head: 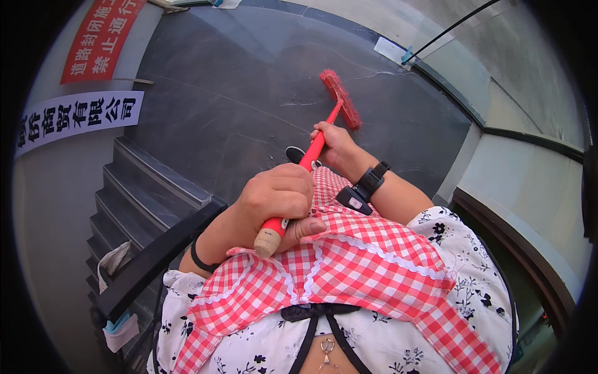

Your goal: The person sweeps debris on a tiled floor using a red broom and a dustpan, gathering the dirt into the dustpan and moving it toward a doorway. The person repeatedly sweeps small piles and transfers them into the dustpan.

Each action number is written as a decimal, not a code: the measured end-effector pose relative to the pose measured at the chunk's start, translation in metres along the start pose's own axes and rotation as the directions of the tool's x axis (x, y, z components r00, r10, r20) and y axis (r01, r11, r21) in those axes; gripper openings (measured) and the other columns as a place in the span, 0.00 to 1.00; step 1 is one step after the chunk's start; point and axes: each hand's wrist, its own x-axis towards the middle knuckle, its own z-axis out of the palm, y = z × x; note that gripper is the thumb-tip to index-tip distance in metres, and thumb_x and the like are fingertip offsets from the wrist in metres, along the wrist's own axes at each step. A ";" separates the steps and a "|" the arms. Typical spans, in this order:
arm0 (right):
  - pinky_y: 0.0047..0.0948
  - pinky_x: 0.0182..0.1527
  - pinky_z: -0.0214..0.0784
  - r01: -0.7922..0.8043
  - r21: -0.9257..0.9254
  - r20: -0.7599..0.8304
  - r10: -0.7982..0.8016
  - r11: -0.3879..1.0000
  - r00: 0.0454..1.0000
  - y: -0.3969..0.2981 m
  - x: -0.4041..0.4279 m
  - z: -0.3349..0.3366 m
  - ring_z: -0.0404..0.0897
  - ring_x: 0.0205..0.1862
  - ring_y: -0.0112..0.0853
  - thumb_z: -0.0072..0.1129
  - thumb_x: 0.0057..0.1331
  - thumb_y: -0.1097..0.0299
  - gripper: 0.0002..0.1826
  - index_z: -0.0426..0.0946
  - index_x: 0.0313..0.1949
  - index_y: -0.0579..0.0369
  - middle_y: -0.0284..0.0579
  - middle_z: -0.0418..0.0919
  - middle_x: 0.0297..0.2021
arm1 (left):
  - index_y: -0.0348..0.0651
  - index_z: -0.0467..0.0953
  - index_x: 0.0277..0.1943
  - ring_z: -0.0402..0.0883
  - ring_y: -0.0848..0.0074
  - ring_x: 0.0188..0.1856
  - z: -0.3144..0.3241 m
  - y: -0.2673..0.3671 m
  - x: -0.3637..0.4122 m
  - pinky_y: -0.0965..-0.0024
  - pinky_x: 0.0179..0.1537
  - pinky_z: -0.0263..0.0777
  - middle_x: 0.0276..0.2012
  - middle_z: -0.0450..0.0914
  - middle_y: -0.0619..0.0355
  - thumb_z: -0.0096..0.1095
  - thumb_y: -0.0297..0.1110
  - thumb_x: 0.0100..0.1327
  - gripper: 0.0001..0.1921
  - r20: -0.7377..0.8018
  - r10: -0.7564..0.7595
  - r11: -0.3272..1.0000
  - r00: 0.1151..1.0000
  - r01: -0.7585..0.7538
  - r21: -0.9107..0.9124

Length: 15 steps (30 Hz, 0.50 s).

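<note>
A push broom has a red handle [314,152] with a bare wooden end and a red bristled head [342,100]. My left hand [280,194] grips the handle near its wooden end, close to my chest. Farther down, my right hand [332,142] is closed around the handle nearer the head. The broom head rests on the dark stone floor [224,89], with small bits of debris to its left. A black shoe tip [295,154] shows beside the handle. A red-and-white checked apron [369,262] covers my front.
Dark stairs [140,187] go down at the left, beside a black railing [159,259] with cloths hanging near it. Banners with writing hang on the left wall. Glass panels [462,70] edge the floor at the right, and a thin black rod [451,29] stands there.
</note>
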 end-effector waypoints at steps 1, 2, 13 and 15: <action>0.29 0.26 0.72 0.029 -0.024 -0.035 -0.030 0.999 0.999 -0.014 0.011 -0.007 0.74 0.21 0.28 0.48 0.62 0.75 0.01 0.66 0.33 0.56 0.38 0.70 0.20 | 0.40 0.66 0.19 0.76 0.67 0.26 0.004 -0.013 -0.001 0.60 0.41 0.73 0.18 0.71 0.58 0.70 0.32 0.51 0.17 -0.050 -0.013 1.000 0.999 0.013 0.011; 0.29 0.26 0.73 0.048 -0.066 -0.094 -0.054 0.997 0.994 -0.026 0.022 -0.017 0.74 0.21 0.27 0.48 0.62 0.75 0.01 0.66 0.33 0.56 0.38 0.70 0.20 | 0.39 0.66 0.19 0.76 0.67 0.29 0.008 -0.022 -0.001 0.58 0.48 0.71 0.19 0.72 0.57 0.69 0.28 0.52 0.15 -0.025 -0.086 0.996 0.996 0.086 -0.015; 0.30 0.27 0.74 -0.188 -0.142 0.016 0.192 0.972 0.981 0.040 0.045 0.026 0.74 0.21 0.29 0.44 0.61 0.77 0.02 0.64 0.35 0.58 0.38 0.68 0.19 | 0.39 0.66 0.17 0.73 0.66 0.22 -0.009 -0.019 -0.028 0.64 0.36 0.71 0.16 0.69 0.55 0.70 0.25 0.46 0.15 -0.064 -0.109 0.991 0.992 0.114 0.076; 0.30 0.27 0.74 -0.181 -0.101 0.034 0.185 0.978 0.982 0.052 0.033 0.032 0.74 0.22 0.29 0.45 0.61 0.78 0.04 0.64 0.35 0.58 0.39 0.69 0.22 | 0.39 0.66 0.17 0.73 0.66 0.22 -0.012 -0.007 -0.026 0.64 0.35 0.71 0.16 0.69 0.55 0.70 0.26 0.46 0.15 -0.071 -0.079 0.995 0.994 0.083 0.051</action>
